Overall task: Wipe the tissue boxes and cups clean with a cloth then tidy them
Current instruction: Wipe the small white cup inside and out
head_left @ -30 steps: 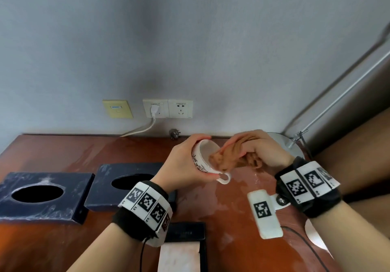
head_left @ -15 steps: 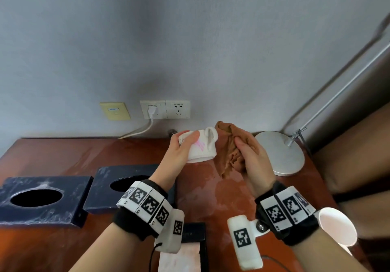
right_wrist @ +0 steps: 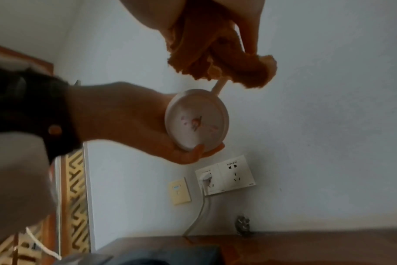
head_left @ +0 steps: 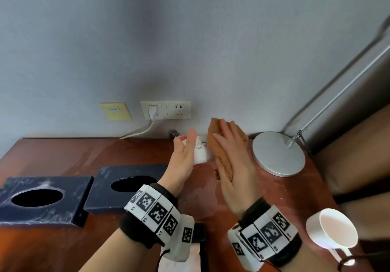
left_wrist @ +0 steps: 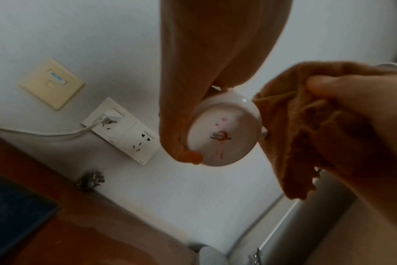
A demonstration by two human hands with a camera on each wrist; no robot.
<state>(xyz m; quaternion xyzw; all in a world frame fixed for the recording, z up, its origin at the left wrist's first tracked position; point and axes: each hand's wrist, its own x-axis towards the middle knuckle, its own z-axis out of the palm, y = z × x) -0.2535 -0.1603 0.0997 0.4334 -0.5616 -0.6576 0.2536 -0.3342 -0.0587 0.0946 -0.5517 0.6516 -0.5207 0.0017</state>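
Observation:
My left hand (head_left: 187,147) grips a white cup (head_left: 201,153) above the back of the wooden table (head_left: 63,157). The cup's base, with a small red mark, shows in the left wrist view (left_wrist: 222,136) and the right wrist view (right_wrist: 196,120). My right hand (head_left: 229,145) holds a brown cloth (head_left: 221,160) against the cup's right side. The cloth (left_wrist: 306,134) covers the handle side, with my thumb pinching it. A second white cup (head_left: 335,229) stands at the front right. Two dark blue tissue boxes (head_left: 38,198) (head_left: 126,185) lie on the left.
A round silver lamp base (head_left: 278,153) sits right of my hands, its arm rising to the right. Wall sockets (head_left: 166,109) with a plugged white cable are behind. A dark flat object (head_left: 199,231) lies between my wrists at the front edge.
The cup has turned in my left hand, its handle no longer on top. My right hand has brought the cloth flat against the cup's side. Both hands shifted slightly toward the wall.

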